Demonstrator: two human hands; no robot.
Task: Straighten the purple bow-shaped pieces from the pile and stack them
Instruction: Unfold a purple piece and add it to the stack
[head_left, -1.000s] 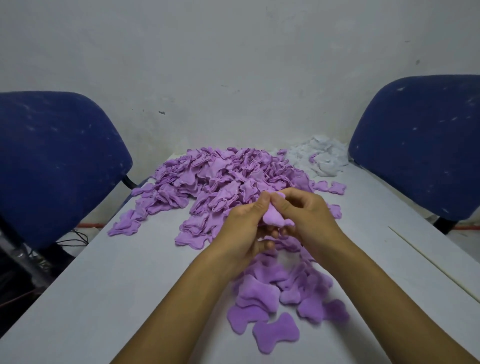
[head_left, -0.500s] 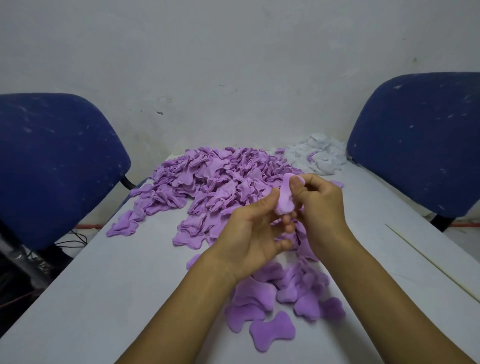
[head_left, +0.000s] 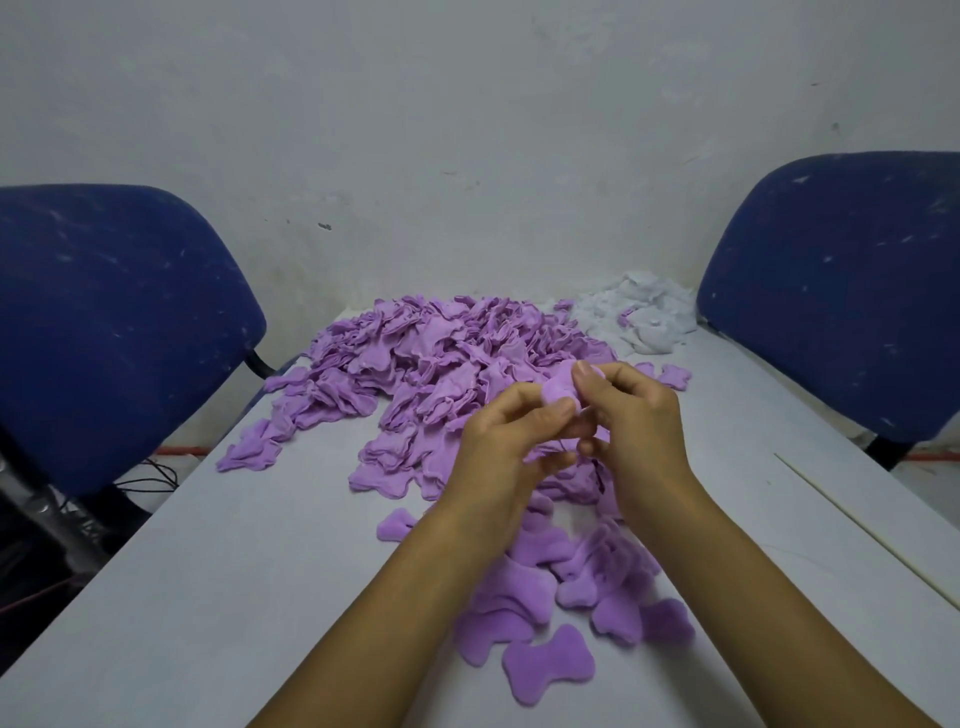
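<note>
Two hands: left hand (head_left: 501, 441) and right hand (head_left: 631, 421), raised together above the tabletop (head_left: 218, 597), near edge of the big pile.
Held piece: one purple bow-shaped piece (head_left: 560, 391), pinched between both hands; left thumb presses its lower edge, right thumb and fingers curl round its upper right side. Mostly hidden by the fingers, so whether it lies flat or creased cannot be told.
Big pile: one heap of crumpled purple pieces (head_left: 441, 364) at the far middle of the tabletop, too many to count.
Near group: roughly ten flatter purple pieces (head_left: 582, 587) below the forearms, overlapping loosely; exact count unclear.
Single piece, front: one bow shape (head_left: 548, 666) lying flat alone at the near end of that group.
Single piece, left: one (head_left: 396, 525), partly under the left wrist.
White heap: one mound of white pieces (head_left: 639, 317) at the far right corner, touching the purple pile.
Chairs: two blue ones, left chair (head_left: 104, 322) and right chair (head_left: 841, 291), flanking the tabletop.
Cables: several dark wires (head_left: 150, 475) on the floor at left.
</note>
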